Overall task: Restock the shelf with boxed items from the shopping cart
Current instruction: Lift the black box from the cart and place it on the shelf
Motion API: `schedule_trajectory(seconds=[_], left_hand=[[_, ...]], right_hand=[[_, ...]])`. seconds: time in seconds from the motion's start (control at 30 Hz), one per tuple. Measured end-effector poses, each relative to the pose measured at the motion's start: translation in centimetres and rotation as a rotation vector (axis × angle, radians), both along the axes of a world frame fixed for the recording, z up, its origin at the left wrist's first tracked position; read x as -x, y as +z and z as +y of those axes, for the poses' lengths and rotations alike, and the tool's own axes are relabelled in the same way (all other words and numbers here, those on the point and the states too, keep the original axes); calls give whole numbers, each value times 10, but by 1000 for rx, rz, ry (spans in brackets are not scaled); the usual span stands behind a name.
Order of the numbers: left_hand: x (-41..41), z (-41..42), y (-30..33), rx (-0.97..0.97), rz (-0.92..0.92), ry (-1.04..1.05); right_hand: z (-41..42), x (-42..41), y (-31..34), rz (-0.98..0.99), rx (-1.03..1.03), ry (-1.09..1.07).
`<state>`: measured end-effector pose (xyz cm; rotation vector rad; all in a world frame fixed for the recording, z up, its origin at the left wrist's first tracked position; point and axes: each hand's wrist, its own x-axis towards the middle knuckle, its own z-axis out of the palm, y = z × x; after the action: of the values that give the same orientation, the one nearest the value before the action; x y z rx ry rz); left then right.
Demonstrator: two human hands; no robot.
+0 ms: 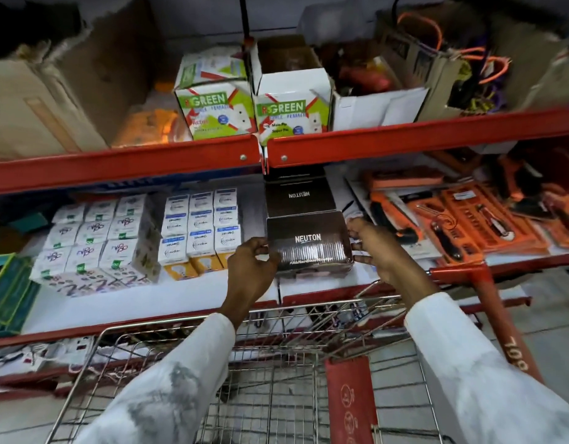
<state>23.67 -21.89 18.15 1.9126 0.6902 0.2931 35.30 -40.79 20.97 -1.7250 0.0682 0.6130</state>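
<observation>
I'm gripping the dark NEUTON box [309, 243] with my left hand [251, 267] and right hand [374, 248] pinching its sides, setting it on the middle shelf [187, 299] (against the rear NEUTON box [300, 195]), keeping it square.

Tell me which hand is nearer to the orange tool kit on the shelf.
Right. The right hand grips the right end of the front Neuton box, just left of the orange tool kit. The left hand holds the box's far, left end.
</observation>
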Motion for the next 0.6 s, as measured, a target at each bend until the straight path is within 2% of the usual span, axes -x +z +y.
schedule_trajectory(seconds=[0.13, 0.23, 0.4, 0.6], left_hand=[[-14, -1, -13, -31, 51, -7], [-15, -1, -22, -52, 63, -5], [-10, -1, -31, 37, 53, 22], [-11, -1, -31, 55, 22, 22]], right_hand=[[2, -22, -23, 17, 55, -11], [2, -26, -37, -57, 78, -33], [0, -22, -61, -197, 130, 0], [-2, -23, -70, -237, 124, -15]])
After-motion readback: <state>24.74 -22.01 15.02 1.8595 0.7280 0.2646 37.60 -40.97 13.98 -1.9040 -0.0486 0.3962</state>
